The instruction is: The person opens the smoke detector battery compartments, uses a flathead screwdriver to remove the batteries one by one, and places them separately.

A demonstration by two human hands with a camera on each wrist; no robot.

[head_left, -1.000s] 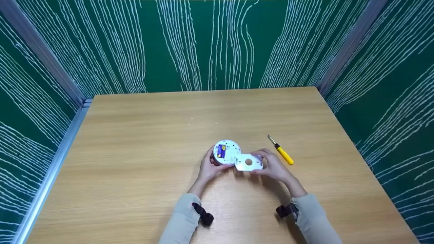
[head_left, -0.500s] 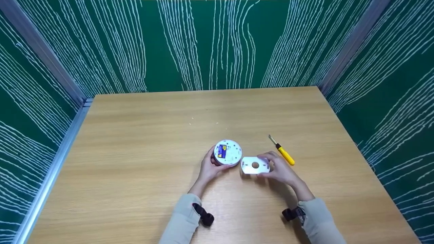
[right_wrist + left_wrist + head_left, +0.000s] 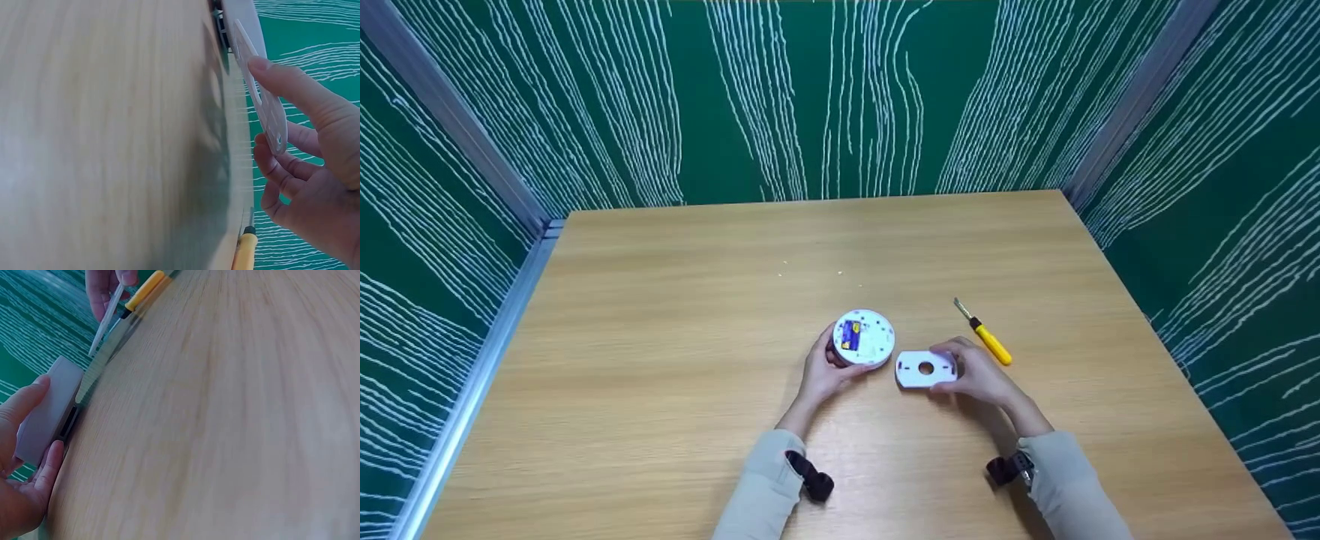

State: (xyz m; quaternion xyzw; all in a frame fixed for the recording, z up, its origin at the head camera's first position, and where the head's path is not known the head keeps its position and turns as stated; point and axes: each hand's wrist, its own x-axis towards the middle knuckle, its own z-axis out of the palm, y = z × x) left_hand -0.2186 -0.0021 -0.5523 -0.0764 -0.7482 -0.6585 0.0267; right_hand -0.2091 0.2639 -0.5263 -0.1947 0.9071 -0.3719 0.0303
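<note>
A round white smoke alarm (image 3: 877, 337) faces up with a blue-and-yellow battery showing in its back. My left hand (image 3: 821, 375) grips it from the left; in the left wrist view the thumb lies on the alarm's side (image 3: 48, 416) and fingers are beneath. To its right, my right hand (image 3: 979, 375) pinches a white mounting plate (image 3: 909, 371) by its right end. This flat plate has a round hole in its middle and small slots. A narrow gap separates plate and alarm in the head view. The right wrist view shows the plate (image 3: 273, 115) edge-on, between thumb and fingers.
A screwdriver (image 3: 991, 343) with a yellow and black handle lies on the wooden table (image 3: 660, 337), right of my right hand. Several tiny white bits (image 3: 840, 273) are scattered beyond the alarm. Green walls (image 3: 877, 97) with white streaks enclose the table's back and sides.
My right hand has drawn the mounting plate rightward and slightly toward me, off the alarm's edge it overlapped. Over the last half second it moved only slightly. My left hand and the alarm stay nearly still.
</note>
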